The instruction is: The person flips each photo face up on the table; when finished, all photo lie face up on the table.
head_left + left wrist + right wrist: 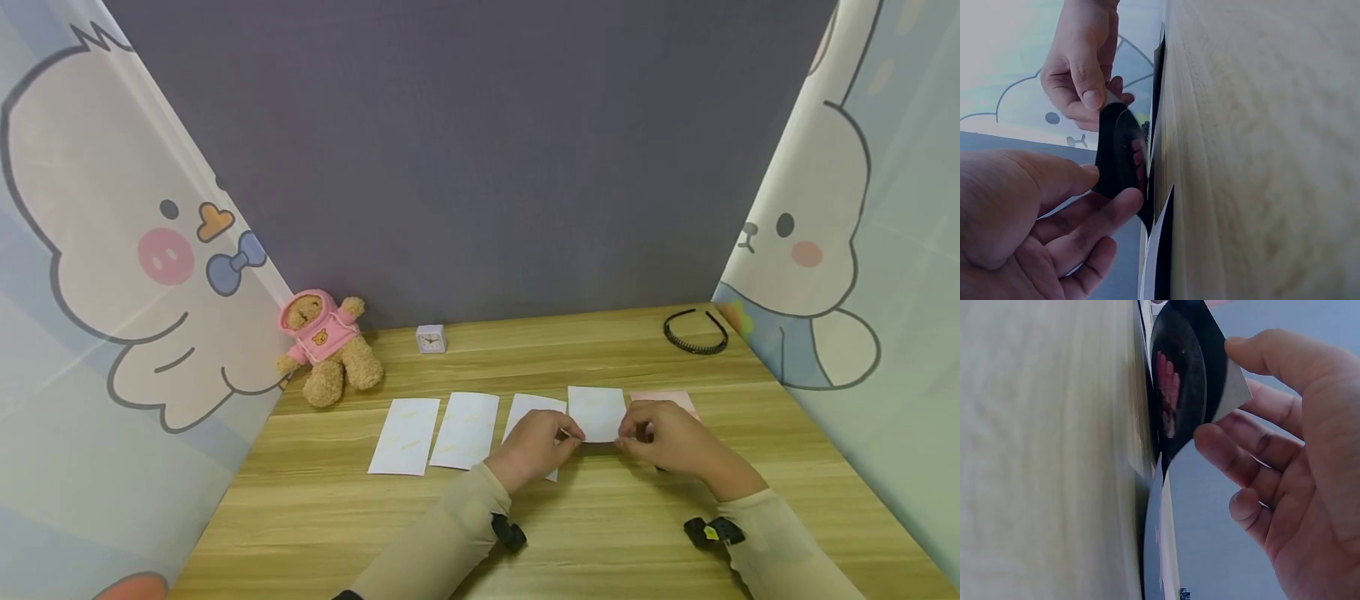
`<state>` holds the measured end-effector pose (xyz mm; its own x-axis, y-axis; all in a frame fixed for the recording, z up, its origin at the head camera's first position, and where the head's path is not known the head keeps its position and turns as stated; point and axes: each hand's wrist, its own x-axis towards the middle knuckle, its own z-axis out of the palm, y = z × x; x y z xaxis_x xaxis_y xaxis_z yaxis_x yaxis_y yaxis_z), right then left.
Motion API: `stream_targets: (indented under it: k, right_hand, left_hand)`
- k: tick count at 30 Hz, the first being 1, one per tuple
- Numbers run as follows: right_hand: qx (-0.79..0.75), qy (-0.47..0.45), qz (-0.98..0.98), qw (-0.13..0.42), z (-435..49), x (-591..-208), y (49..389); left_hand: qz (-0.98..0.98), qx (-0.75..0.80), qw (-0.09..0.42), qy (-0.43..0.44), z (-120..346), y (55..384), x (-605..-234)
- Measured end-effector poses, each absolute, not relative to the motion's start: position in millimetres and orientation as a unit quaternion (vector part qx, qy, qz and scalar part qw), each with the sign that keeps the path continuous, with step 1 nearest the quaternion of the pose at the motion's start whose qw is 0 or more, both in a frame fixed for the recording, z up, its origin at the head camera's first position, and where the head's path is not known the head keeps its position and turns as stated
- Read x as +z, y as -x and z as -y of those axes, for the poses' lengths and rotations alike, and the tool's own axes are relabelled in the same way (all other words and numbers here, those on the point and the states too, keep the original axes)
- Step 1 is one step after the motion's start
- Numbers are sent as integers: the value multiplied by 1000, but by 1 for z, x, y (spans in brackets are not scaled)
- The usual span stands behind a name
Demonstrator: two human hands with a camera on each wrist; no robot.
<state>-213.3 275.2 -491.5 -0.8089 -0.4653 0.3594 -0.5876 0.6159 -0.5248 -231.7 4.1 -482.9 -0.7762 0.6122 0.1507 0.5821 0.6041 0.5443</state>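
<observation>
Both hands hold one picture card (596,411) by its near corners, with its white side up in the head view. Thumb and fingers of the left hand (531,446) pinch the left corner; those of the right hand (671,437) pinch the right one. The card's near edge is lifted and bent. Its dark underside (1182,369) shows a round plate shape with reddish pieces. Partly under the left hand lies another white card (525,406). Behind the right hand is a pale pink card (677,397), partly hidden.
Two more white cards, an outer one (403,435) and an inner one (465,429), lie to the left on the wooden table (315,517). Along the back are a teddy bear (326,346), a small clock (431,339) and a black headband (696,346). A grey panel (480,167) stands behind.
</observation>
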Motion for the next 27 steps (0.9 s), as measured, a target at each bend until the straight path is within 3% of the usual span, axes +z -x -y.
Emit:
stream_targets:
  k: [4,14,27]
  right_hand:
    - [328,-299,887,124,-276,-492,215]
    - [332,-276,894,120,-277,-494,215]
    - [317,-271,892,171,-278,-496,219]
  left_hand:
    - [-893,302,3,-333,-3,233,-481]
    - [-886,328,-45,-326,-2,236,-480]
    - [-867,368,-72,-328,1,237,-477]
